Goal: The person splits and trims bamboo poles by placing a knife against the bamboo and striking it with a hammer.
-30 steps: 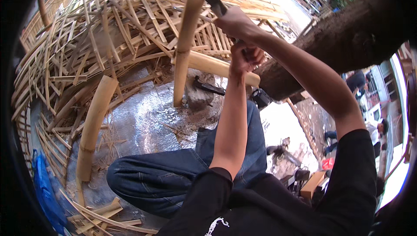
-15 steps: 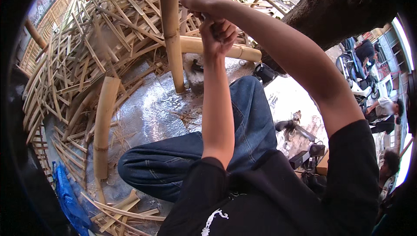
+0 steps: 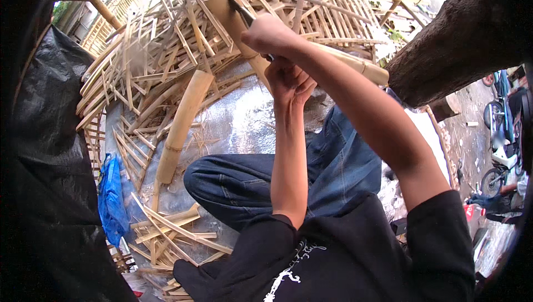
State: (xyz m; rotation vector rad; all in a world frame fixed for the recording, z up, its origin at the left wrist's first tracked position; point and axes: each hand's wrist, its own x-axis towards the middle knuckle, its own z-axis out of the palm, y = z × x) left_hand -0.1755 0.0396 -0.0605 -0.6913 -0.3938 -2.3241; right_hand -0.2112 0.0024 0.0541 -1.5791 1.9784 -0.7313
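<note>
A bamboo pole (image 3: 226, 17) leans up in front of me, its upper end tilted to the left and away. Along its right side, near the upper end, lies the dark blade of a large knife (image 3: 240, 7). My right hand (image 3: 271, 36) is closed round the knife behind the blade. Just below and nearer to me, my left hand (image 3: 291, 82) is closed in a fist, in line with the knife; a bit of dark metal shows between the two hands. Most of the grip is hidden by my fingers, and the pole's lower end is hidden behind my left hand.
A thick bamboo piece (image 3: 183, 124) stands to the left, near split strips (image 3: 166, 221) and a blue plastic sheet (image 3: 112, 199). A large heap of bamboo slats (image 3: 166, 52) lies beyond. To the right are a horizontal bamboo log (image 3: 361, 67), a tree trunk (image 3: 449, 41) and a parked motorcycle (image 3: 499, 146).
The bamboo pole has gone from nearly upright to leaning left, with the knife and both hands beside it. My view has swung left, so the surroundings sit further right.
</note>
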